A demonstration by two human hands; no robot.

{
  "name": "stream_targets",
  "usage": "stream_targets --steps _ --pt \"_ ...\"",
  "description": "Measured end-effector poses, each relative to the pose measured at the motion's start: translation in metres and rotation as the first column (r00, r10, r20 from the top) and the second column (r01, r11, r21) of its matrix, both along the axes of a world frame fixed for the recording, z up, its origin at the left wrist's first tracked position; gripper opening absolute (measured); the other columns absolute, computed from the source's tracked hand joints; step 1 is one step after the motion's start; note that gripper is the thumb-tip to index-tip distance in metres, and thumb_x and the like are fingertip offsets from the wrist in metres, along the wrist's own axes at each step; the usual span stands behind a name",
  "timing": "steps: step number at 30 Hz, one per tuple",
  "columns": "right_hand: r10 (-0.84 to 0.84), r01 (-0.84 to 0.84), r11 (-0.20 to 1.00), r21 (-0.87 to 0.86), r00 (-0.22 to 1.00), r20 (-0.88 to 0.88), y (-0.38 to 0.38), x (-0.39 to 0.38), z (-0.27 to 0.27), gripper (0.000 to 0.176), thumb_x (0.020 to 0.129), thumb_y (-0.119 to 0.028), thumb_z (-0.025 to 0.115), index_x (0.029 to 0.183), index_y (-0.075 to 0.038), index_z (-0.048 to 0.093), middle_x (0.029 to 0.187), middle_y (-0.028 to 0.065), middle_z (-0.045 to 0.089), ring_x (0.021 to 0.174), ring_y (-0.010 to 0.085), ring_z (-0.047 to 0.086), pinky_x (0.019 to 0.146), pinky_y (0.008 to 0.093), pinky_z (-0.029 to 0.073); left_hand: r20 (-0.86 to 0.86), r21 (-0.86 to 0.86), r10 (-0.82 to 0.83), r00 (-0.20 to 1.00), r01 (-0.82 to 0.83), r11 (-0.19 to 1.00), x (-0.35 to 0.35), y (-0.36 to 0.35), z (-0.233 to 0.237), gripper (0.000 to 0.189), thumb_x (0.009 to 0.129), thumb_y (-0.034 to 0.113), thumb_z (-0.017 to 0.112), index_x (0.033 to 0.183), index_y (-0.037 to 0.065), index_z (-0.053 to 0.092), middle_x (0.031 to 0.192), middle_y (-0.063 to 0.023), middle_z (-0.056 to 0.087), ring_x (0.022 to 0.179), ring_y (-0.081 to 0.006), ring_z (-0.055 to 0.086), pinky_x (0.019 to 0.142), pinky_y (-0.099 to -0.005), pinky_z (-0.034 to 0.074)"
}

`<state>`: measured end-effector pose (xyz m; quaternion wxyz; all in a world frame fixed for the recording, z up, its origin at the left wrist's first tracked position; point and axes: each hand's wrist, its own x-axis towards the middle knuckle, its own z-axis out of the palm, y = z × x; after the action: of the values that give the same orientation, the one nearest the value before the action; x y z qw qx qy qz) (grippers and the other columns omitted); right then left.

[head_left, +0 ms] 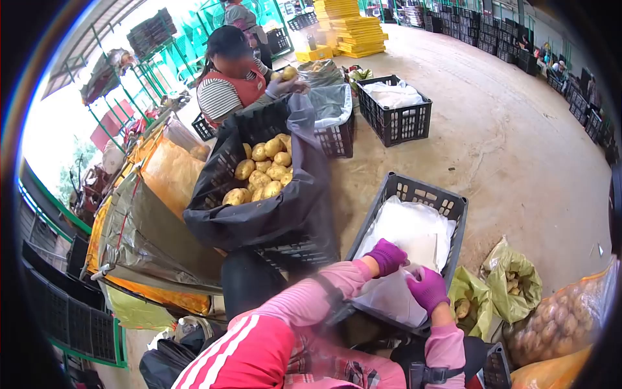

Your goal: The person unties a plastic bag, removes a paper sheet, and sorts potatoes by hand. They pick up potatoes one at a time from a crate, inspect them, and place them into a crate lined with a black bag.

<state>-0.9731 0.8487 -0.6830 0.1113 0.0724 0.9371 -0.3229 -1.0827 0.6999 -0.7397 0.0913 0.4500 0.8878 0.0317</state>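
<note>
A black plastic crate (461,206) stands in front of me, lined with white sheeting (405,223) that covers its contents. My left hand (387,257), in a purple glove, is closed at the middle of the crate with its fingertips on the white sheeting. Nearer to me, my right hand (427,290), also gloved in purple, pinches a gathered edge of the same sheeting. The two hands are close together, the sheeting bunched between and below them.
To the left stands a crate with a dark liner (259,217), holding potatoes (267,165). A co-worker (233,84) holds potatoes behind it. Another black crate (395,123) with white lining lies ahead. At right are green bags (518,305) and a mesh sack (557,324) of potatoes.
</note>
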Motion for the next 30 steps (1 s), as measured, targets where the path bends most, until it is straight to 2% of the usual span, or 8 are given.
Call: stream_targets --steps 3,5,7,8,12,24,27,30 --pt "0.118 -0.101 0.993 0.066 0.926 -0.358 -0.030 0.008 -0.044 0.064 0.075 -0.048 0.069 0.128 -0.015 0.055 0.124 0.0140 0.060 0.108 0.0321 0.061 0.090 0.0442 0.050 -0.138 0.272 -0.145 0.980 0.179 0.946 0.024 -0.065 0.021 0.022 0.078 0.019 0.061 0.097 0.020 0.071 0.086 -0.0077 0.070 0.080 -0.0295 0.068 0.070 -0.0430 0.052" --pt "0.373 -0.383 0.887 0.260 0.924 0.088 -0.057 0.017 -0.044 0.050 0.079 -0.049 0.065 0.114 -0.013 0.064 0.112 0.0159 0.065 0.105 0.0337 0.061 0.087 0.0458 0.050 0.010 0.037 -0.084 0.996 0.084 0.996 0.051 -0.099 0.042 0.020 0.074 0.016 0.066 0.093 0.017 0.071 0.083 -0.0108 0.069 0.075 -0.0301 0.068 0.063 -0.0389 0.053" --pt "0.295 -0.295 0.903 0.311 0.954 0.048 -0.085 0.036 -0.052 0.029 0.081 -0.037 0.061 0.087 -0.012 0.072 0.089 0.0161 0.070 0.088 0.0346 0.066 0.075 0.0459 0.053 0.026 0.193 -0.089 0.996 0.082 0.978 0.091 -0.116 0.056 0.021 0.073 0.017 0.067 0.094 0.017 0.070 0.076 -0.0101 0.067 0.072 -0.0311 0.066 0.065 -0.0429 0.049" --pt "0.322 -0.292 0.895 0.337 0.946 -0.037 -0.082 0.048 -0.050 0.024 0.078 -0.034 0.062 0.080 -0.012 0.073 0.080 0.0149 0.070 0.081 0.0364 0.067 0.070 0.0461 0.053 0.035 -0.011 -0.042 0.998 0.042 0.999 0.105 -0.111 0.048 0.017 0.076 0.019 0.065 0.093 0.016 0.068 0.077 -0.0102 0.066 0.073 -0.0310 0.064 0.069 -0.0435 0.047" --pt "0.305 -0.357 0.864 0.354 0.932 0.196 -0.074 0.116 -0.012 0.027 0.081 -0.039 0.064 0.090 -0.014 0.071 0.090 0.0075 0.070 0.093 0.0291 0.062 0.083 0.0421 0.048 -0.177 0.219 -0.102 0.979 0.140 0.965 0.166 -0.118 0.027 0.011 0.083 0.025 0.061 0.083 0.014 0.061 0.074 -0.0071 0.058 0.075 -0.0274 0.059 0.078 -0.0429 0.043" --pt "0.455 -0.450 0.889 -0.090 0.841 0.294 -0.101 0.181 0.058 0.023 0.077 -0.034 0.067 0.084 -0.012 0.065 0.082 0.0124 0.066 0.075 0.0316 0.065 0.068 0.0477 0.050 0.255 0.024 0.077 0.964 -0.086 0.996 0.251 -0.205 0.085 0.031 0.075 0.026 0.066 0.100 0.010 0.058 0.082 -0.0097 0.054 0.085 -0.0301 0.055 0.077 -0.0461 0.041" --pt "0.200 -0.199 0.977 -0.075 0.980 0.012 -0.077 0.147 0.044 0.032 0.076 -0.033 0.070 0.099 -0.011 0.067 0.102 0.0137 0.066 0.088 0.0342 0.064 0.078 0.0466 0.051 0.279 0.021 0.102 0.955 -0.112 0.993 0.250 -0.208 0.074 0.028 0.075 0.029 0.066 0.095 0.010 0.058 0.081 -0.0097 0.054 0.083 -0.0297 0.056 0.077 -0.0443 0.040" --pt "0.157 0.001 0.952 0.307 0.858 -0.489 -0.031 0.076 0.032 0.072 0.072 -0.032 0.076 0.135 -0.011 0.048 0.127 0.0199 0.056 0.113 0.0341 0.057 0.095 0.0414 0.047 0.341 -0.011 0.146 0.929 -0.151 0.988 0.245 -0.209 0.083 0.027 0.078 0.025 0.066 0.097 0.006 0.060 0.085 -0.0116 0.058 0.082 -0.0319 0.057 0.076 -0.0448 0.043"
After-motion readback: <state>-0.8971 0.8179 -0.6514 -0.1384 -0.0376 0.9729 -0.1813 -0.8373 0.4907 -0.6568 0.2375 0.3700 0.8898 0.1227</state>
